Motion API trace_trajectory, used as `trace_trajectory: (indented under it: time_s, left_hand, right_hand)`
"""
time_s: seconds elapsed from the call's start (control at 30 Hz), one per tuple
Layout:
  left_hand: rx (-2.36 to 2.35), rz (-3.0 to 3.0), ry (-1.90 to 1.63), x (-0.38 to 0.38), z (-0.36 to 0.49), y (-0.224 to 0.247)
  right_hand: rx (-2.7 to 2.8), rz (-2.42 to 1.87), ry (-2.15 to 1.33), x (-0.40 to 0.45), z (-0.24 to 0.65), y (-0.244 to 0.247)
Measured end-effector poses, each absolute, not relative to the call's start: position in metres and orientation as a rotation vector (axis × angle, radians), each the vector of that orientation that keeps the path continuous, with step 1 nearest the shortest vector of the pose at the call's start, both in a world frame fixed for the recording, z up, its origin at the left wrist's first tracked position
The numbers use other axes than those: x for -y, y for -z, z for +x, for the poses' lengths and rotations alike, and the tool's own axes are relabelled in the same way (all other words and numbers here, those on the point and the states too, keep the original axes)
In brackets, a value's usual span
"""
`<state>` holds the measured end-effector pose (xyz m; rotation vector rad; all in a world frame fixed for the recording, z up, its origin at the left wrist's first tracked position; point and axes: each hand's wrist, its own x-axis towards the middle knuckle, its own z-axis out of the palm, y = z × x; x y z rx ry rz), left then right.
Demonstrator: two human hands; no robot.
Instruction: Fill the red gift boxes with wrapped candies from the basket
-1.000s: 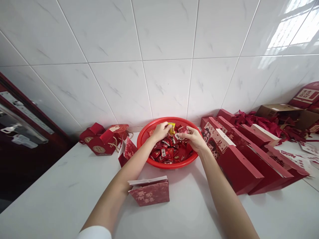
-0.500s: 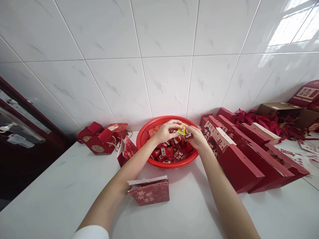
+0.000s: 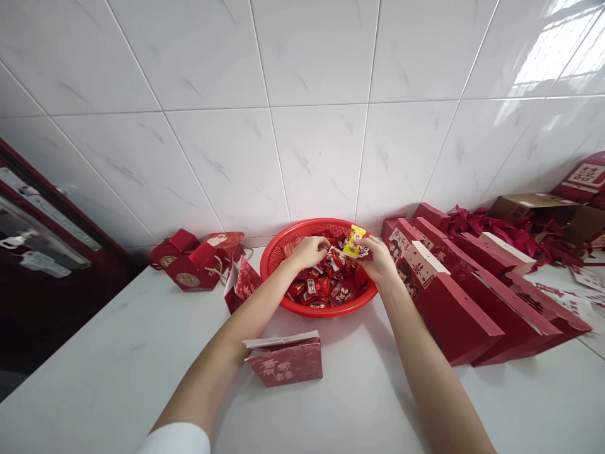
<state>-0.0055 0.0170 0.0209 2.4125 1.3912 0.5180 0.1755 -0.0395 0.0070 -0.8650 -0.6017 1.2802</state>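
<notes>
A red plastic basket (image 3: 350, 309) holds many small wrapped candies (image 3: 316, 287), mostly in red wrappers. Over its right side, my right hand (image 3: 380, 260) pinches a yellow-wrapped candy (image 3: 353, 242), and a darker wrapper (image 3: 363, 251) shows against the same fingers. My left hand (image 3: 309, 252) reaches in among the candies with its fingers curled; whatever lies between them is hidden. Close to my left forearm stands a small red paper gift bag (image 3: 288, 366) with its top open. Another patterned red bag (image 3: 243, 284) is behind that forearm, beside the basket.
Red gift boxes (image 3: 191, 268) sit at the back left. Several large red bags (image 3: 466, 315) stand in rows to the right, with dark red ribbon (image 3: 477, 230) and a cardboard box (image 3: 529, 205) behind them. A tiled wall (image 3: 316, 157) closes off the back.
My hands have moved apart. The left one has gone left and down into the candies, while the yellow candy stays in my right hand, slightly farther right.
</notes>
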Motion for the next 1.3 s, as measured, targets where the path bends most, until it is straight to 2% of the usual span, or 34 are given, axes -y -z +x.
trace_trajectory:
  time_s: [0.33,0.8,1.3]
  left_hand:
    - [-1.505,2.435,-0.317,-0.013,-0.008,-0.027]
    - [-1.656,2.392,-0.466,-0.026,-0.018,-0.011]
    - [-1.718,2.379,-0.176,-0.017,-0.007,-0.018]
  right_hand:
    - [0.53,-0.852,-1.32,0.042,0.174,-0.014]
    - [0.577,-0.851,-1.308,0.038,0.177,-0.006]
    - [0.552,-0.85,-1.309,0.037,0.176,-0.006]
